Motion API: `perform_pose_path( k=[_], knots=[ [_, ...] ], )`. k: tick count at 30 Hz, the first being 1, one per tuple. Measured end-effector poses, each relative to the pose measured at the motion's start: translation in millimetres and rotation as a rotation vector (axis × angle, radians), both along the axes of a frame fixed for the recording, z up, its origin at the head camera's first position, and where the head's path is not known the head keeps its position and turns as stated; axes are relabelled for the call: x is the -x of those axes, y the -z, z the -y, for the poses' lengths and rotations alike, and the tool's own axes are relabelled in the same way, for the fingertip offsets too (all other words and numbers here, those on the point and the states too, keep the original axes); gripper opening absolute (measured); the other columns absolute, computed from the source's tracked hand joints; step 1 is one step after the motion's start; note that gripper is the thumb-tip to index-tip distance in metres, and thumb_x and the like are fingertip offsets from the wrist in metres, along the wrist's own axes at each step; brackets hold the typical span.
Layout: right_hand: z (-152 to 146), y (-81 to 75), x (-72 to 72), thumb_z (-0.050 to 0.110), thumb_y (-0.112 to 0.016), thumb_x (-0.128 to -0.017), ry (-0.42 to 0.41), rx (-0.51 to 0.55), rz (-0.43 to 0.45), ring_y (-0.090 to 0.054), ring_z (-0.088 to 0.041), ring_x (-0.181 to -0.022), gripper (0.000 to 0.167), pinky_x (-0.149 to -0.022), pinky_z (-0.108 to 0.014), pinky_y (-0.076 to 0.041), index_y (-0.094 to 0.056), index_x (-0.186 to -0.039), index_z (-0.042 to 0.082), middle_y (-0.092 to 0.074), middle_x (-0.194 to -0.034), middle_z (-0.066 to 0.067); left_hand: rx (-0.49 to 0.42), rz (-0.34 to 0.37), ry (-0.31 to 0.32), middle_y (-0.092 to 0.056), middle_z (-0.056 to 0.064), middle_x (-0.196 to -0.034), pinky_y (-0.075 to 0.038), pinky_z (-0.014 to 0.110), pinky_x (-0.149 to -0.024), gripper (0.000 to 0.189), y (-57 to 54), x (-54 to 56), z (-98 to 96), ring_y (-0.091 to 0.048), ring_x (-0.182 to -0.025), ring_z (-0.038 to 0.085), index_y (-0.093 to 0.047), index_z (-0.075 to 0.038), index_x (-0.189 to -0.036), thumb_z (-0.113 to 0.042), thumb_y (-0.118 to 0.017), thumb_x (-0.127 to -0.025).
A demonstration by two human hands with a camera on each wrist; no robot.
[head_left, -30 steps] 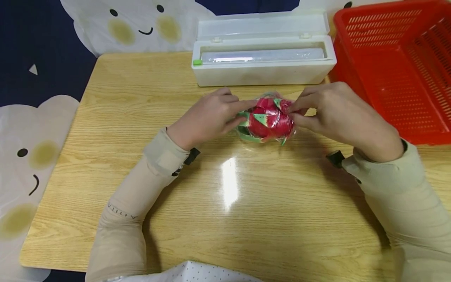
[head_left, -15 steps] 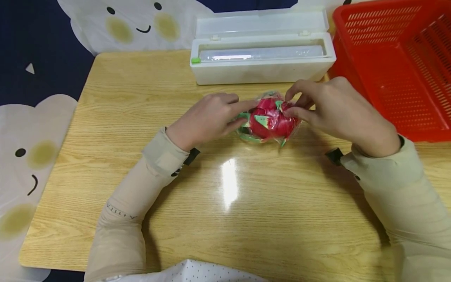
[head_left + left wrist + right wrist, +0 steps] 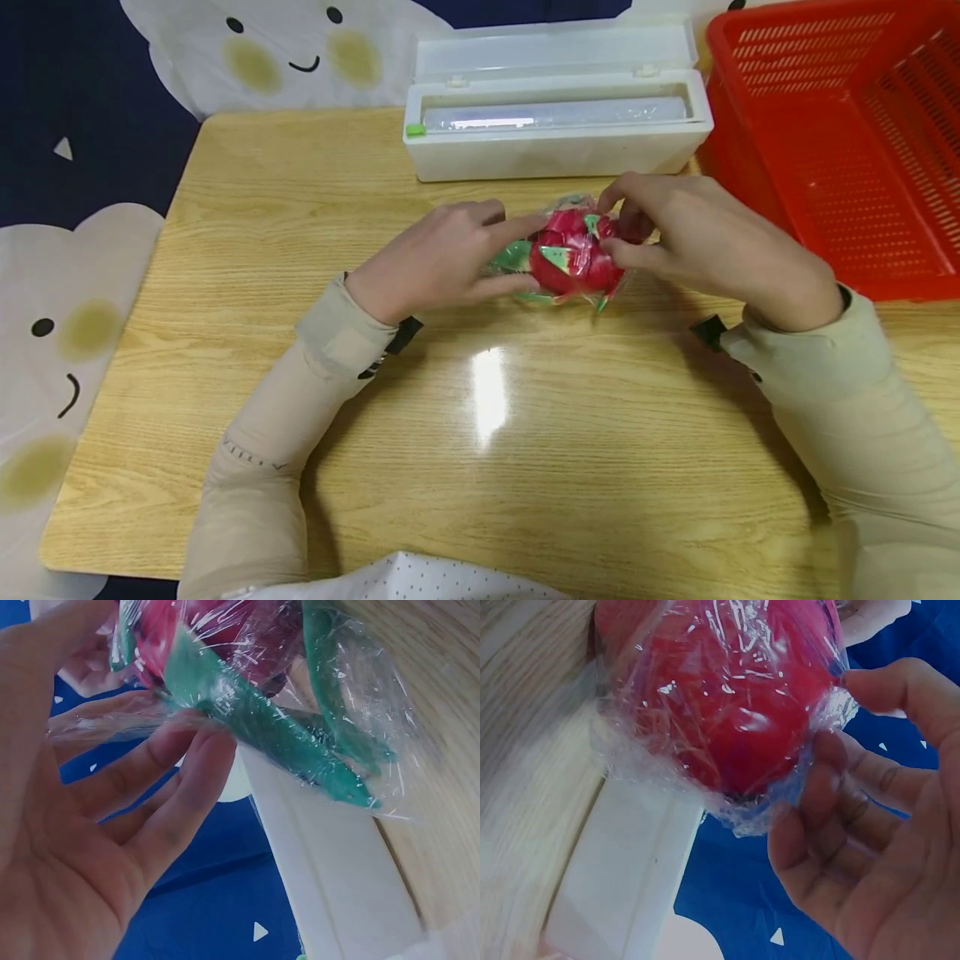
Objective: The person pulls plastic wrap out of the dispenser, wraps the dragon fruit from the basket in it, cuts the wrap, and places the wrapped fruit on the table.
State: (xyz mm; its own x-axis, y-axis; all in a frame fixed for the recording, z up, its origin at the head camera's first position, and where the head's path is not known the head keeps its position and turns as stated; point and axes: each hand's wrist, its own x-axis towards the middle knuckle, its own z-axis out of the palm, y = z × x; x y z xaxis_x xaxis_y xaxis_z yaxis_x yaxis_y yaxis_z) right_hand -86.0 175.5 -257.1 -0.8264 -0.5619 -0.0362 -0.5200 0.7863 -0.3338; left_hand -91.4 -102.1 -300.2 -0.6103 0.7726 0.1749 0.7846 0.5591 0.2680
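Observation:
A red dragon fruit [image 3: 573, 254] with green scales lies on the table, wrapped in clear cling film [image 3: 390, 720]. My left hand [image 3: 438, 262] holds its green-tipped left end, index finger along the far side and thumb at the near side. In the left wrist view, fingertips touch the loose film near the green scales. At the fruit's red right end, my right hand [image 3: 708, 237] grips the film with bent fingers and thumb. The right wrist view shows the smooth red end of the dragon fruit [image 3: 750, 742], crumpled film around it and curled fingers beside it.
Behind the fruit stands a white cling film dispenser [image 3: 562, 154], lid raised, with a film roll [image 3: 555, 114] inside. A red plastic basket [image 3: 847, 183] stands at the right. The wooden table [image 3: 420, 467] extends toward the person; a cloud-patterned cloth [image 3: 82, 317] shows beyond its left edge.
My left thumb has moved toward the near side, widening its gap from the index finger. My right hand has shifted slightly left over the fruit's right end. The fruit stays in place.

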Motion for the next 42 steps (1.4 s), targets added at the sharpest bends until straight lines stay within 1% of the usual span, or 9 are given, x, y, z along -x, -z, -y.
perform_pose_path(
  k=[6, 11, 15, 16, 19, 27, 33, 38, 42],
  knots=[
    [0.4, 5.4, 1.2, 0.022, -0.078, -0.090, 0.024, 0.030, 0.007, -0.046, -0.033, -0.109, 0.041, -0.080, -0.041, -0.049, -0.061, -0.122, 0.004, -0.050, -0.137, -0.018, -0.021, 0.108, -0.045, -0.073, 0.013, -0.110, -0.062, 0.032, -0.085, 0.086, -2.3, 0.5, 2.3, -0.067, -0.080, 0.017, -0.040, -0.001, -0.157, -0.058, -0.063, -0.097],
    [0.7, 8.7, 3.7, 0.027, -0.073, -0.093, 0.013, 0.043, 0.071, -0.048, -0.032, -0.113, 0.065, -0.094, -0.052, -0.057, -0.042, -0.146, 0.004, -0.046, -0.145, -0.020, -0.064, 0.208, -0.081, -0.073, 0.005, -0.093, -0.060, 0.035, -0.094, 0.067, -7.0, 3.6, 8.3, -0.069, -0.079, 0.015, -0.035, 0.001, -0.159, -0.044, -0.045, -0.110],
    [0.2, 9.9, 6.0, 0.024, -0.070, -0.096, -0.019, 0.089, 0.126, -0.043, -0.034, -0.129, 0.078, -0.114, -0.062, -0.044, -0.027, -0.159, 0.009, -0.043, -0.151, -0.020, -0.104, 0.245, -0.096, -0.077, 0.008, -0.094, -0.061, 0.036, -0.087, 0.051, -7.0, 9.7, 16.0, -0.072, -0.078, 0.017, -0.035, -0.002, -0.159, -0.025, -0.036, -0.114],
    [0.0, 10.5, 6.5, 0.022, -0.069, -0.096, -0.029, 0.097, 0.135, -0.043, -0.034, -0.129, 0.079, -0.115, -0.061, -0.043, -0.025, -0.160, 0.009, -0.043, -0.151, -0.019, -0.110, 0.254, -0.092, -0.078, 0.008, -0.094, -0.061, 0.035, -0.083, 0.051, -6.5, 11.3, 17.5, -0.070, -0.073, 0.018, -0.034, -0.003, -0.160, -0.022, -0.040, -0.113],
    [-0.5, 12.8, 7.1, 0.019, -0.065, -0.097, -0.054, 0.100, 0.146, -0.046, -0.032, -0.122, 0.076, -0.110, -0.057, -0.046, -0.024, -0.161, 0.009, -0.047, -0.145, -0.018, -0.120, 0.280, -0.063, -0.081, 0.008, -0.104, -0.060, 0.034, -0.077, 0.054, -4.1, 15.3, 20.3, -0.075, -0.082, 0.018, -0.039, -0.004, -0.158, -0.019, -0.055, -0.108],
    [1.9, 16.8, 10.5, 0.029, -0.056, -0.102, -0.068, 0.049, 0.210, -0.049, -0.032, -0.132, 0.079, -0.119, -0.060, -0.041, -0.013, -0.167, 0.018, -0.041, -0.159, -0.016, -0.109, 0.290, -0.043, -0.079, 0.006, -0.103, -0.061, 0.032, -0.090, 0.062, 0.4, 18.8, 14.9, -0.074, -0.093, 0.015, -0.056, -0.005, -0.147, -0.028, -0.077, -0.093],
    [3.6, 20.8, 13.6, 0.029, -0.056, -0.100, -0.068, 0.054, 0.254, -0.048, -0.032, -0.130, 0.080, -0.117, -0.060, -0.044, -0.014, -0.167, 0.020, -0.040, -0.158, -0.014, -0.092, 0.284, -0.050, -0.073, 0.006, -0.107, -0.057, 0.030, -0.093, 0.077, 4.7, 19.0, 11.5, -0.067, -0.097, 0.016, -0.053, -0.007, -0.150, -0.036, -0.082, -0.085],
    [2.6, 22.3, 14.1, 0.028, -0.057, -0.100, -0.116, 0.013, 0.259, -0.039, -0.036, -0.149, 0.078, -0.119, -0.062, -0.041, -0.018, -0.167, 0.024, -0.024, -0.173, -0.010, -0.097, 0.256, -0.036, -0.067, 0.006, -0.102, -0.056, 0.031, -0.088, 0.081, 9.5, 18.7, 8.7, -0.061, -0.091, 0.018, -0.054, -0.009, -0.150, -0.039, -0.084, -0.081],
    [2.4, 23.9, 13.4, 0.029, -0.066, -0.095, -0.135, -0.009, 0.271, -0.039, -0.042, -0.150, 0.085, -0.116, -0.064, -0.043, -0.020, -0.166, 0.027, -0.013, -0.176, -0.007, -0.095, 0.212, -0.032, -0.062, 0.008, -0.111, -0.053, 0.033, -0.089, 0.080, 14.1, 18.0, 6.3, -0.056, -0.095, 0.019, -0.052, -0.009, -0.151, -0.039, -0.083, -0.084]
  ],
)
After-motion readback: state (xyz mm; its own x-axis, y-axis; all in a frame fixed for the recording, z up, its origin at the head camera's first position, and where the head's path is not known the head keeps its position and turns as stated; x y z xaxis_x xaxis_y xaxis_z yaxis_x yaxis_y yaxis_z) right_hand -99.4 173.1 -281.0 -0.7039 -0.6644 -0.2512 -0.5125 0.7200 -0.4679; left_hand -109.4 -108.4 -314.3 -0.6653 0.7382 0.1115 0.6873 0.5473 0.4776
